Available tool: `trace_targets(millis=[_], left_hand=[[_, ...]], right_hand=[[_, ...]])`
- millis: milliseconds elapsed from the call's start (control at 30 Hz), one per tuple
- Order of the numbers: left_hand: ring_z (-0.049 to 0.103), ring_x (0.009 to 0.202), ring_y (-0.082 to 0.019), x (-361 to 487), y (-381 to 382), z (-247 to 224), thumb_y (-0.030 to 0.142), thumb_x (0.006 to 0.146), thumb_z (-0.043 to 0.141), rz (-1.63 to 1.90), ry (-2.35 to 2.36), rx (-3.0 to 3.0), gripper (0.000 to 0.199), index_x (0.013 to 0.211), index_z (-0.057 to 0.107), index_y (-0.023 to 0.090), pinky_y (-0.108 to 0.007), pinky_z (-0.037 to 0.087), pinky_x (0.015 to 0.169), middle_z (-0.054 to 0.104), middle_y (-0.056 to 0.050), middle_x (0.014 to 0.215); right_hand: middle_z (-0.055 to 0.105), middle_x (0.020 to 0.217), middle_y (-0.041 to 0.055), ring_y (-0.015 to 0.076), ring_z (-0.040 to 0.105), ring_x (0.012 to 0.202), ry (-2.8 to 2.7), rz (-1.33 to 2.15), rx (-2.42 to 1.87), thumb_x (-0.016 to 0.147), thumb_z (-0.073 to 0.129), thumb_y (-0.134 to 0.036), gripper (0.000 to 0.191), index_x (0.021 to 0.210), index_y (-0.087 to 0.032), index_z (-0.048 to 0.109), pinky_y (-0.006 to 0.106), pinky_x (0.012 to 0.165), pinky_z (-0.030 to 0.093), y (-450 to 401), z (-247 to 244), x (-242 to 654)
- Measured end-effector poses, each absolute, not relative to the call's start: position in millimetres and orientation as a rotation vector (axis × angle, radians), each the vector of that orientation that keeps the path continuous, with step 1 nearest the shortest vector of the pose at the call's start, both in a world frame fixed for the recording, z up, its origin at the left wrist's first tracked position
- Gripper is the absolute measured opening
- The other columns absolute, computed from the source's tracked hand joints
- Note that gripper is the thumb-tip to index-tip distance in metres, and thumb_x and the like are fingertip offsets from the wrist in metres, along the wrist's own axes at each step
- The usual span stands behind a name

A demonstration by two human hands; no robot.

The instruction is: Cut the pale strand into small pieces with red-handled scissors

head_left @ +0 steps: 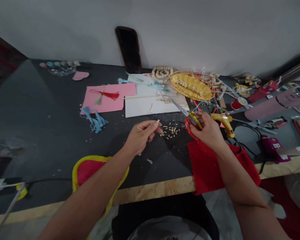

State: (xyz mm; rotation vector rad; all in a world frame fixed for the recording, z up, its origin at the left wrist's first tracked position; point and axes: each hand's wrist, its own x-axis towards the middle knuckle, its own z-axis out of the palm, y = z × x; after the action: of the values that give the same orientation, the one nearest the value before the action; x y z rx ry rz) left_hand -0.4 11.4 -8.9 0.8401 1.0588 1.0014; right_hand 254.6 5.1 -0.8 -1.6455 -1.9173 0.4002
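Observation:
My left hand (144, 134) is closed in a pinch on a small pale piece (158, 121) that sticks out at the fingertips. Scissors with red and yellow handles (187, 128) are in my right hand (207, 128), the fingers through and around the loops. Their metal blades (178, 105) point away to the upper left, over the white board. Between my two hands, several short beige cut pieces (170, 130) lie scattered on the dark tabletop (150, 173), with fine crumbs around them.
Behind my hands are a white board (147, 108), pink sheet (105, 106), tassels (93, 120) and yellow wicker basket (192, 86). A phone (128, 48) leans on the wall. At right are a yellow glue gun (226, 125), pink bottle (272, 105) and red cloth (202, 166).

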Motion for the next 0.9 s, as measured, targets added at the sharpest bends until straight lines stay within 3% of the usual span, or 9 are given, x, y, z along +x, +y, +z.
trace_targets(millis=[100,200,400,600,900], left_hand=[[0.036,0.041,-0.002,0.2,11.1,-7.8,0.042,0.067,0.079,1.015,1.038,0.789,0.031,0.079,0.071,0.014,-0.015,0.023,0.039,0.067,-0.002,0.06],[0.035,0.041,-0.002,0.8,9.8,-6.5,0.04,0.067,0.079,1.021,1.036,0.769,0.03,0.078,0.07,0.014,-0.014,0.021,0.038,0.065,-0.002,0.057],[0.035,0.04,-0.003,2.3,6.5,-5.0,0.036,0.067,0.076,1.022,1.073,0.816,0.024,0.076,0.068,0.014,-0.015,0.023,0.039,0.064,-0.001,0.055],[0.039,0.042,-0.005,0.8,4.3,-13.8,0.042,0.072,0.071,0.962,1.119,0.968,0.03,0.087,0.07,0.016,-0.018,0.029,0.041,0.066,-0.001,0.06],[0.039,0.042,-0.006,-0.7,2.4,-13.4,0.036,0.076,0.067,0.921,1.125,1.093,0.023,0.084,0.071,0.015,-0.018,0.029,0.042,0.068,-0.002,0.062]], right_hand=[[0.059,0.119,0.0101,0.0191,0.062,0.09,-1.792,0.612,-1.429,0.081,0.063,-0.036,0.064,0.138,-0.022,0.038,0.033,0.075,0.054,0.5,2.8,248.6],[0.054,0.127,0.0116,0.0225,0.06,0.095,-1.973,0.691,-1.37,0.072,0.075,-0.041,0.082,0.142,-0.023,0.037,0.036,0.075,0.055,-5.4,7.0,239.3],[0.054,0.129,0.0129,0.0291,0.048,0.122,-2.278,0.674,-1.251,0.074,0.073,-0.051,0.08,0.142,-0.023,0.042,0.048,0.103,0.044,-13.3,7.8,223.7],[0.055,0.127,0.0125,0.0287,0.049,0.121,-2.345,0.647,-1.214,0.076,0.07,-0.052,0.079,0.143,-0.024,0.039,0.048,0.103,0.044,-15.0,3.2,220.7],[0.055,0.132,0.0126,0.0274,0.048,0.125,-2.351,0.688,-1.137,0.075,0.072,-0.048,0.079,0.142,-0.021,0.04,0.047,0.106,0.042,-15.2,2.8,219.9]])
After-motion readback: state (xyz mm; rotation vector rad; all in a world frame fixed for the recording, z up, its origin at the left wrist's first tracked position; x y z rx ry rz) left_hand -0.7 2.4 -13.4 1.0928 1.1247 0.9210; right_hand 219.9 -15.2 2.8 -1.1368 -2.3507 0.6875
